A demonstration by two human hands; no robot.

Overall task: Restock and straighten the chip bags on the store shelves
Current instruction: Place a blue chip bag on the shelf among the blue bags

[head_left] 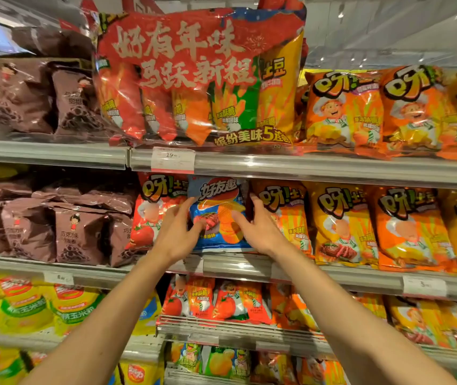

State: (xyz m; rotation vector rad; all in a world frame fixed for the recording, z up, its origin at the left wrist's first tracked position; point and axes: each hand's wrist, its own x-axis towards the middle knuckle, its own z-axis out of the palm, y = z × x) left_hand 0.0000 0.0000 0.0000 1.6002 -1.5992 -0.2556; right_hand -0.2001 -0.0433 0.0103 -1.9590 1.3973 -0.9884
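A blue chip bag (216, 202) stands upright on the middle shelf (333, 276), between a red bag (149, 215) and an orange bag (288, 215). My left hand (176, 234) has its fingers against the blue bag's left edge and its thumb on the front. At the bag's right edge, my right hand (255, 223) curls its fingers around the side, thumb lying across the front. Both hands grip the bag from either side.
Orange and yellow bags (405, 226) fill the middle shelf to the right, brown bags (63, 232) to the left. A large red multipack (194, 79) sits on the shelf above. Lower shelves hold small red bags (216, 301) and yellow-green bags (27, 304). Price tags line the shelf rails.
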